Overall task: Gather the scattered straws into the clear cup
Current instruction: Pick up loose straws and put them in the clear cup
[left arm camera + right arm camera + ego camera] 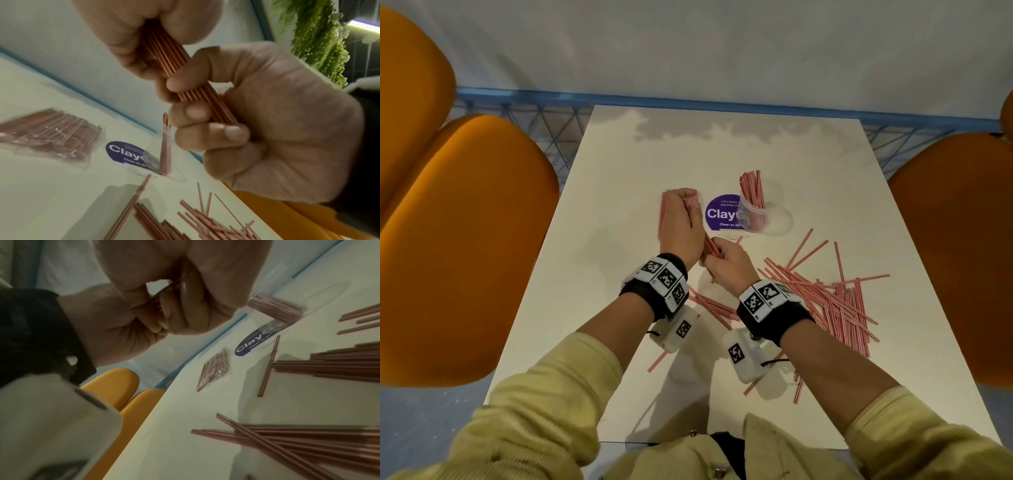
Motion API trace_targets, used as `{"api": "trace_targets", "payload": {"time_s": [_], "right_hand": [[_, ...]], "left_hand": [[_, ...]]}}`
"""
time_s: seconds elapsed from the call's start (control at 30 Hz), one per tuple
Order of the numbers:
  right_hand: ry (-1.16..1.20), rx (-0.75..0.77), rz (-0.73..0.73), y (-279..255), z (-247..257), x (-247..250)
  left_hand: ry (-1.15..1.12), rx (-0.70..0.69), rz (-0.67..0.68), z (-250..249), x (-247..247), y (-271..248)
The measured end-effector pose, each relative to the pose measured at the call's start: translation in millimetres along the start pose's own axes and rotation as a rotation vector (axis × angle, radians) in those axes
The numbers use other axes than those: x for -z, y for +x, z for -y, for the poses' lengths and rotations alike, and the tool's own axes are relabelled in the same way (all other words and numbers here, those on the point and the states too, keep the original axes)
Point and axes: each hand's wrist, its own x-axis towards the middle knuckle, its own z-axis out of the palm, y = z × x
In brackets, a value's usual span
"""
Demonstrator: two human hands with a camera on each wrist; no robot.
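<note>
Both hands hold one bundle of red-and-white striped straws (710, 245) above the white table (619, 164). My left hand (681, 219) grips its upper part. My right hand (726, 263) wraps the lower end, fingers curled round the bundle (164, 53). The clear cup (774, 212) stands to the right of the hands, apart from them, with several straws upright inside it. Many loose straws (835, 301) lie scattered on the table right of my right wrist, and a few more straws (709, 301) lie beneath both wrists.
A clear bag of straws (51, 129) lies on the table under my left hand. A purple round sticker (719, 214) sits just left of the cup. Orange chairs (465, 240) flank the table, with another chair (955, 257) on the right.
</note>
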Motion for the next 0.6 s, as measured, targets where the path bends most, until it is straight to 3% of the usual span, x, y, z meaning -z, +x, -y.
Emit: {"api": "trace_targets", "payload": {"time_s": [0.13,0.27,0.43,0.53,0.6], "right_hand": [[-0.054,0.026,-0.089,5.6,-4.1,13.0],[-0.114,0.117,-0.136,21.8,0.3,22.8],[-0.18,0.168,-0.177,43.8,9.9,47.4],[-0.299,0.166,-0.214,53.7,12.3,71.3],[-0.394,0.144,-0.338,60.8,8.1,89.0]], "left_hand": [[0.038,0.008,0.069,0.3,-9.9,6.0],[0.022,0.033,-0.022,-7.2,-24.0,27.7],[-0.001,0.05,0.025,-22.9,-44.6,56.7],[-0.023,-0.004,-0.056,-32.4,-57.2,76.3],[-0.062,-0.016,-0.146,-38.3,-64.5,93.5]]}}
